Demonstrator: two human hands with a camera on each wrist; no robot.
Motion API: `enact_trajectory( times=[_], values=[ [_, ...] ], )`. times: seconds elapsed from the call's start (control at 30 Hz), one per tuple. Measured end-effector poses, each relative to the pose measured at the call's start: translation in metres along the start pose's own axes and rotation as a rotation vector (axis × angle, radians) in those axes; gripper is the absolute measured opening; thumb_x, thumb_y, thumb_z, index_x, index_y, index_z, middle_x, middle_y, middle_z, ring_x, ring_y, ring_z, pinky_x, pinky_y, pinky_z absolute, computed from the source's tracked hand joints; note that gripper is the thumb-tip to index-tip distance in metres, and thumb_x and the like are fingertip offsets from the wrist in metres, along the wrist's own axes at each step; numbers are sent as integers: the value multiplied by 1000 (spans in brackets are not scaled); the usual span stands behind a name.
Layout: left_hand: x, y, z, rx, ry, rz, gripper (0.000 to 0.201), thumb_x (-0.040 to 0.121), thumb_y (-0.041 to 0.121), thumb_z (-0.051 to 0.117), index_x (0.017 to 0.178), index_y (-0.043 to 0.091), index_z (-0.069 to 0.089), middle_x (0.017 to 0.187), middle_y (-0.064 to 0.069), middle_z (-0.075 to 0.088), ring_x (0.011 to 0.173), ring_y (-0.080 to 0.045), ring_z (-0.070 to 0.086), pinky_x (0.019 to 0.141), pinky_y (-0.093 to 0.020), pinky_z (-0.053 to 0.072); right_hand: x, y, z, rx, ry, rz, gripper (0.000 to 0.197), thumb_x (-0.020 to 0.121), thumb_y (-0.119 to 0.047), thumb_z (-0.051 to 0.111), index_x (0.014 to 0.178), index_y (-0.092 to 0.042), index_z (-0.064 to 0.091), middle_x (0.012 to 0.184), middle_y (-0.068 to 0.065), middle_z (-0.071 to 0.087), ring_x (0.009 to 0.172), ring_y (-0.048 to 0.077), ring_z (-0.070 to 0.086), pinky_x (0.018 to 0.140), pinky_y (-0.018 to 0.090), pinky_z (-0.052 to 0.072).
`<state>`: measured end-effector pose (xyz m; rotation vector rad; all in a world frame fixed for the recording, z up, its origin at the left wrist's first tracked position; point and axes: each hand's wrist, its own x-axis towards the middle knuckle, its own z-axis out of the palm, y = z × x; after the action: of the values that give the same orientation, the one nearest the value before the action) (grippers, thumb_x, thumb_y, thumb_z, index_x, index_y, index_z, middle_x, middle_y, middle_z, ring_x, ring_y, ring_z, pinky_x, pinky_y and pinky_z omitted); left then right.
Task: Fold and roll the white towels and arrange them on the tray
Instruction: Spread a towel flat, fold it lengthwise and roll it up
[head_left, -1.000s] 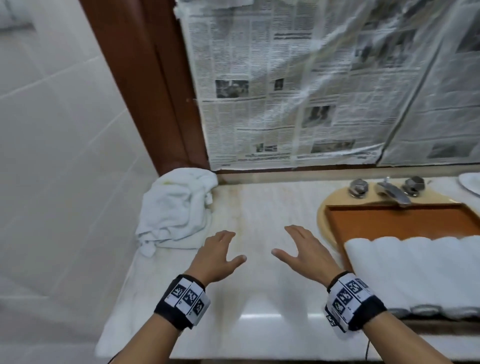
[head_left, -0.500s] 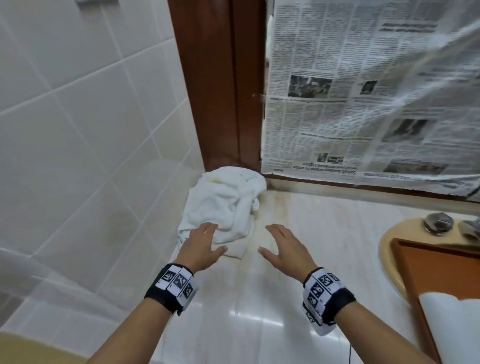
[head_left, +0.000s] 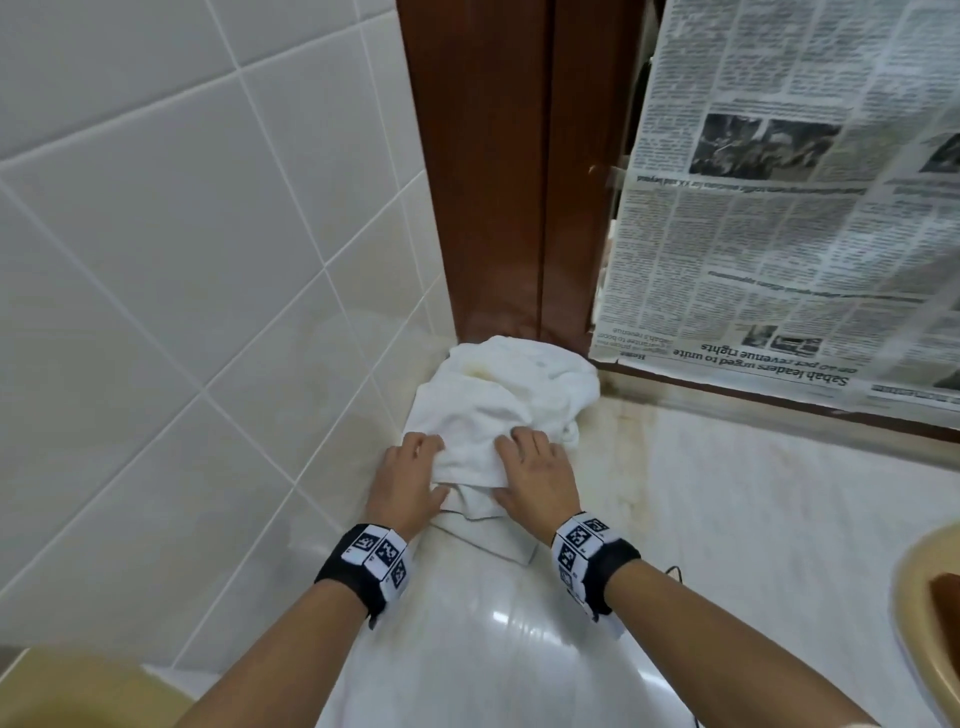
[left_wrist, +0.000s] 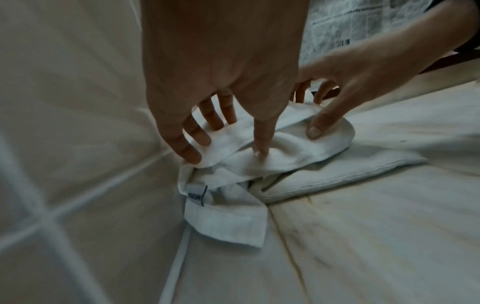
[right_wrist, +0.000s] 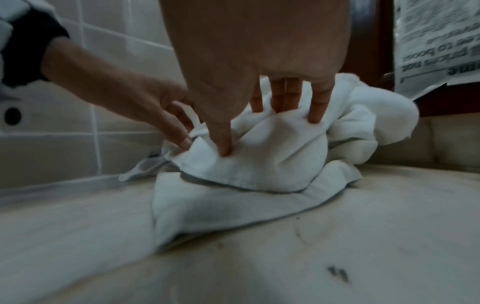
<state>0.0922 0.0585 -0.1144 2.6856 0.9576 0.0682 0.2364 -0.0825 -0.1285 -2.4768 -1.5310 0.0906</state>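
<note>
A crumpled pile of white towels (head_left: 519, 395) lies in the counter's back left corner, against the tiled wall and the wooden frame. Both hands are on its near side. My left hand (head_left: 431, 467) pinches a fold of the top towel (left_wrist: 233, 160) between thumb and fingers. My right hand (head_left: 511, 467) grips the same towel (right_wrist: 272, 156), thumb dug into the front and fingers curled over the top. A flat towel with a label (left_wrist: 223, 222) lies underneath. Only a brown corner of the tray (head_left: 946, 597) shows at the right edge.
The white tiled wall (head_left: 182, 312) stands close on the left. A dark wooden frame (head_left: 498, 182) and taped newspaper (head_left: 779, 208) rise behind. The pale marble counter (head_left: 727, 519) stretches right to a beige sink rim (head_left: 914, 623).
Both hands moved forward and left from above the bare counter onto the towel pile and took hold of the top towel. The view swung left, so the tray's rolled towels left the frame.
</note>
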Motion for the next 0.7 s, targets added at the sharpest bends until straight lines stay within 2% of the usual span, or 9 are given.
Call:
enact_trajectory(
  times=[0.07,0.13,0.2,0.3,0.37,0.43,0.53,0.6,0.7],
  values=[
    [2,-1,2,-12,38,-6,43,87,21,68,127,20,53,128,-1,49,102,-29,52,85,-38,46,4,-2,2,-6,65,13,55,57,-36,82,102,-17,57,105,6,56,90,29,53,68,39,45],
    [1,-2,3,-63,66,2,34,87,14,64,120,17,58,120,-3,53,97,-30,56,79,-39,48,4,-2,-1,74,122,10,38,67,-32,76,98,-16,60,101,5,55,87,30,54,67,38,44],
    [-4,-3,1,-115,114,46,23,87,10,63,109,15,64,106,-5,59,90,-31,59,71,-38,49,1,0,-7,243,164,12,28,79,-30,67,103,-15,61,104,6,53,89,29,55,68,38,47],
    [-20,1,-10,-146,226,122,12,85,10,63,96,14,65,90,-4,59,79,-30,58,65,-41,51,-12,0,-27,498,188,-19,27,87,-34,60,110,-19,63,107,0,48,87,18,55,67,35,50],
    [-39,7,-21,-194,324,168,10,84,15,58,93,13,63,85,-3,57,74,-27,56,62,-40,51,-26,-3,-45,610,241,-64,21,89,-27,64,108,-20,66,106,-3,48,86,8,53,70,24,48],
    [-60,16,-35,-279,384,196,12,85,17,56,93,14,63,85,0,56,73,-22,56,63,-37,50,-44,-10,-65,683,287,-80,18,88,-17,67,106,-19,69,104,-3,51,88,7,55,70,19,47],
    [-91,28,-53,-407,390,243,14,84,8,66,96,16,65,89,4,59,78,-15,58,70,-34,51,-72,-22,-100,756,368,-64,16,87,-7,66,99,-17,70,98,-1,56,84,11,58,68,16,47],
    [-109,37,-65,-472,397,280,18,82,7,69,95,18,64,89,7,61,80,-9,59,73,-31,52,-93,-32,-123,762,431,-57,17,87,-3,66,98,-16,71,94,1,61,80,11,59,68,13,45],
    [-140,56,-82,-557,372,337,18,82,9,70,93,22,64,87,13,63,82,-8,61,70,-26,51,-129,-47,-157,745,526,-52,12,89,-3,66,95,-11,73,90,-3,69,75,10,61,68,15,45]
  ],
)
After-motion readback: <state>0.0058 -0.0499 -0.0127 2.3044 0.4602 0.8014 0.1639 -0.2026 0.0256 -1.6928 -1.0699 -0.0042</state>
